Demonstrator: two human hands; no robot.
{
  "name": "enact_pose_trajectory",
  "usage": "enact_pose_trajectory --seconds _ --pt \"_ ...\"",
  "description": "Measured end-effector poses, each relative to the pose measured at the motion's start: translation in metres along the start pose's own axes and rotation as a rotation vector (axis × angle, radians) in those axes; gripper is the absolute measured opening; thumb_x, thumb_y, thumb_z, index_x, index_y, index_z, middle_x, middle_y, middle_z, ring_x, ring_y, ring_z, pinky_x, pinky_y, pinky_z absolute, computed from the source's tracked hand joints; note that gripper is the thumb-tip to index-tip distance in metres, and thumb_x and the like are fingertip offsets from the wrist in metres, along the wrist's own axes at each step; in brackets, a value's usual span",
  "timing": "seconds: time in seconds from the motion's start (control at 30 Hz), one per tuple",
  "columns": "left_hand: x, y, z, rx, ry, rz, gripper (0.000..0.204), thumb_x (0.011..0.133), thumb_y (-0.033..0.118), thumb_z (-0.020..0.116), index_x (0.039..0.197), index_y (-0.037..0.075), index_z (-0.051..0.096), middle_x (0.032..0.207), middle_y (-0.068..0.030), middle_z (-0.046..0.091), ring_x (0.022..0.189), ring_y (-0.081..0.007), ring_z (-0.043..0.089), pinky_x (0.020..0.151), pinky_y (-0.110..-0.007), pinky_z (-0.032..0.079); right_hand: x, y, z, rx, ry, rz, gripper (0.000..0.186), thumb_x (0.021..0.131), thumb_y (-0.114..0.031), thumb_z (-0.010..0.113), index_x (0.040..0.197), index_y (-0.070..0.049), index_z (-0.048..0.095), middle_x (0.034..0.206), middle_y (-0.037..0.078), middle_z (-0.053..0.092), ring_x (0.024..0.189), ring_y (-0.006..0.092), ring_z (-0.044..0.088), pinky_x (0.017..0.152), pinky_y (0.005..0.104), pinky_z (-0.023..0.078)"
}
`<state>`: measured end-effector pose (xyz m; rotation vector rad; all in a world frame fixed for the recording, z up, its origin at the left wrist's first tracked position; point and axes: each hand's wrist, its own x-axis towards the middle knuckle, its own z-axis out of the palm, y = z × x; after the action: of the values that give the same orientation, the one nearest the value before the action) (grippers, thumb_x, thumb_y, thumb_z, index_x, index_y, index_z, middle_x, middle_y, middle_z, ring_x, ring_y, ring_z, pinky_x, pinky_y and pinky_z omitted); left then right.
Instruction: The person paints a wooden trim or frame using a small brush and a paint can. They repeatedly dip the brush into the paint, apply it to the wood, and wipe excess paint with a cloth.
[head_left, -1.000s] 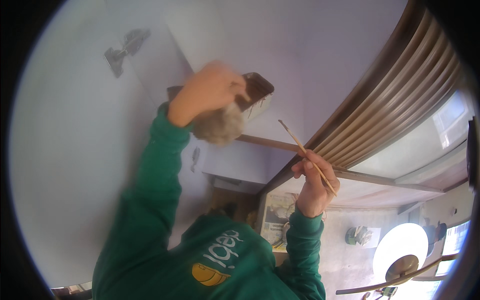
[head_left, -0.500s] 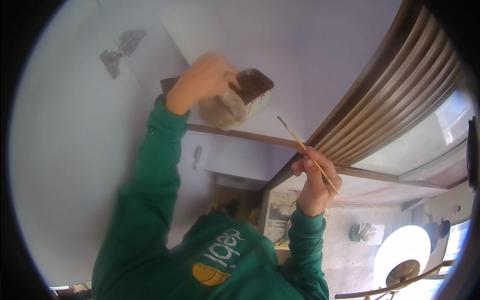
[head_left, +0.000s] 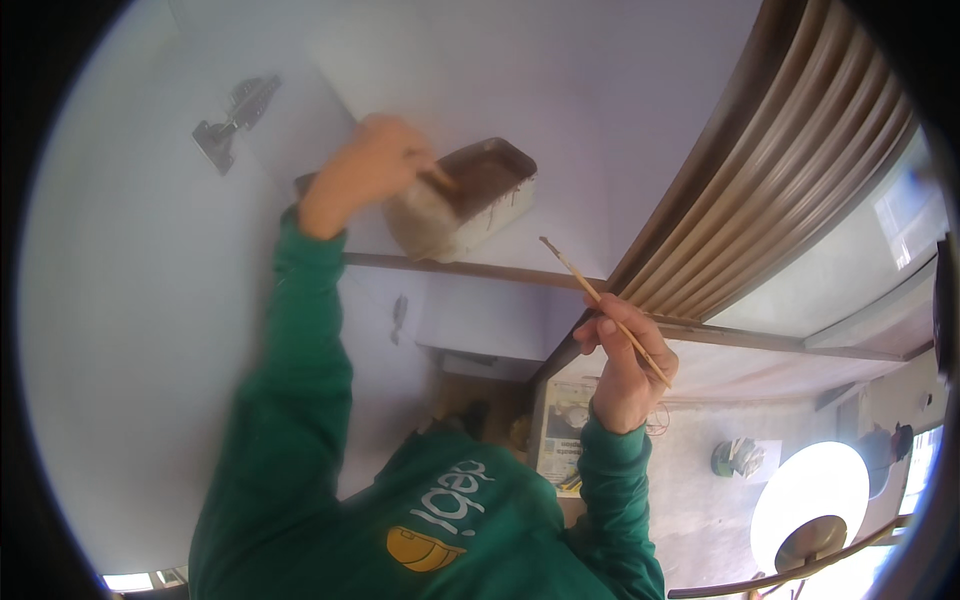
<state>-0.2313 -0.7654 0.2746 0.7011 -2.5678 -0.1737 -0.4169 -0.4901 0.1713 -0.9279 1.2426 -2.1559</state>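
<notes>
My left hand, blurred, is at a pale container of dark brown liquid on the white shelf. Something tan, finger or handle, reaches from it into the container; I cannot tell which. A crumpled beige cloth lies against the container's near side, partly behind that hand. My right hand grips a thin wooden paintbrush with a dark tip, held up to the right of the container, beside the curved ribbed wooden panel.
White cabinet door with metal hinge at left; wooden edge strip along the shelf. Further off at right are newspaper, a green can with crumpled material, a large bright round shape and a curved rail.
My left hand has moved left along the container, which now shows more of its inside and sits slightly further left. My right hand with the brush has barely moved.
</notes>
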Motion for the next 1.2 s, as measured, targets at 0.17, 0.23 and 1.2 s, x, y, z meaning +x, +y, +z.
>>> enact_pose_trajectory --seconds 0.17,0.23,1.2 --pt "-0.013 0.02 -0.005 -0.131 -0.024 0.164 0.009 0.083 0.008 0.07 0.087 0.001 0.074 0.077 -0.0169 0.069 0.066 -0.0342 0.064 0.062 -0.037 0.049 -0.001 0.004 -0.012 -0.001 0.038 -0.009 0.018 0.094 -0.006 0.067 0.107 0.004 0.072 0.104 0.018 0.072 0.076 0.0189 0.068 0.064 0.0273 0.051" --pt "0.007 0.028 0.007 -0.037 0.015 0.162 0.009 0.082 0.008 0.071 0.087 0.001 0.074 0.076 -0.0157 0.07 0.066 -0.0335 0.064 0.063 -0.037 0.049 -0.002 0.002 -0.009 0.002 0.026 -0.022 0.018 0.094 -0.006 0.067 0.108 0.004 0.072 0.104 0.018 0.072 0.076 0.019 0.068 0.065 0.0272 0.051" --pt "-0.118 0.016 0.033 -0.664 0.229 -0.532 0.04 0.081 0.004 0.077 0.12 -0.001 0.071 0.085 -0.0056 0.07 0.067 -0.006 0.054 0.062 -0.023 0.043 0.059 0.052 0.032 -0.112 -0.159 0.05 0.025 0.096 -0.007 0.061 0.115 0.006 0.07 0.104 0.018 0.073 0.075 0.0174 0.068 0.065 0.0268 0.051"
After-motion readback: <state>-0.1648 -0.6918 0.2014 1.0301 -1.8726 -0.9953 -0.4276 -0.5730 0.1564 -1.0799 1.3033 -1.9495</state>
